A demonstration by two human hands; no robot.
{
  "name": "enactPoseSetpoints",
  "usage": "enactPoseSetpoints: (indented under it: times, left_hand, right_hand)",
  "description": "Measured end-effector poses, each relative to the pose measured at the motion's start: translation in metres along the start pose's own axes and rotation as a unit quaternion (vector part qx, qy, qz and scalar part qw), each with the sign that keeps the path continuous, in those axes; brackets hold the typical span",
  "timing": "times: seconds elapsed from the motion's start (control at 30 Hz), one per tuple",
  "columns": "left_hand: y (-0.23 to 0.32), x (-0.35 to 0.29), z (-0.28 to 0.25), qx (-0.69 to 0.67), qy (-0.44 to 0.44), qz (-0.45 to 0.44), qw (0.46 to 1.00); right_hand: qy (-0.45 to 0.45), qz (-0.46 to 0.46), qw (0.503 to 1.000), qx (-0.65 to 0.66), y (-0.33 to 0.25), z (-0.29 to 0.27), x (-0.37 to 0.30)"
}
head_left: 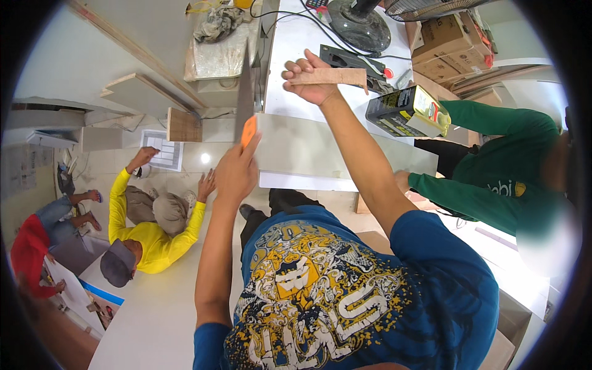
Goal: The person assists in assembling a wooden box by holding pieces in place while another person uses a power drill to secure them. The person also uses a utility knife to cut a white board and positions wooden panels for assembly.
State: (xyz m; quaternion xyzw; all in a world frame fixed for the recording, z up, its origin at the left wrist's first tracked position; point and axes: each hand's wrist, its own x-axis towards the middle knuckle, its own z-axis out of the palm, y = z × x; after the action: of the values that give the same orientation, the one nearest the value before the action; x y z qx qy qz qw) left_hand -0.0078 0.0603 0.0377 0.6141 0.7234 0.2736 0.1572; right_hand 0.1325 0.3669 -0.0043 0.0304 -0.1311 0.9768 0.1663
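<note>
My left hand (235,176) is closed round the orange handle of a hand saw (245,98), whose long grey tapering blade points away from me. Across the palm of my right hand (320,92) lies a short, flat brown wooden strip (339,76), with the fingers bent at its left end. Both hands are raised around the near part of a white worktable (290,55). Just right of my right forearm, a dark and yellow rectangular metal can (394,114) is tilted on the table.
A fan base (361,28), cables and a black bracket (345,57) occupy the table's far part. A person in green (499,166) is close on my right. On the left, a person in yellow (154,240) crouches by a paper sheet (161,153); another wears red (31,253). Cardboard boxes (441,46) are stacked far right.
</note>
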Motion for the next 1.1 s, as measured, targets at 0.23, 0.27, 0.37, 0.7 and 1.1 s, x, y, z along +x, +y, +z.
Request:
enactPoseSetpoints:
  times: [0.23, 0.27, 0.37, 0.7, 1.1]
  left_hand:
    - [0.004, 0.133, 0.098, 0.086, -0.038, 0.03, 0.995]
    - [0.003, 0.145, 0.108, 0.08, -0.051, 0.027, 0.995]
    - [-0.002, 0.166, 0.153, 0.076, -0.011, 0.071, 0.994]
    - [-0.049, 0.041, 0.101, -0.025, 0.165, -0.15, 0.974]
    - [-0.1, 0.005, 0.073, -0.28, -0.302, -0.406, 0.816]
  right_hand:
    - [0.671, -0.098, 0.665, -0.313, -0.03, -0.053, -0.089]
    - [0.676, -0.112, 0.651, -0.327, -0.029, -0.052, -0.096]
    - [0.62, -0.126, 0.635, -0.444, -0.04, -0.091, -0.132]
    - [0.375, -0.057, 0.367, -0.849, 0.073, -0.005, -0.243]
    - [0.344, -0.013, 0.307, -0.887, 0.104, -0.008, -0.264]
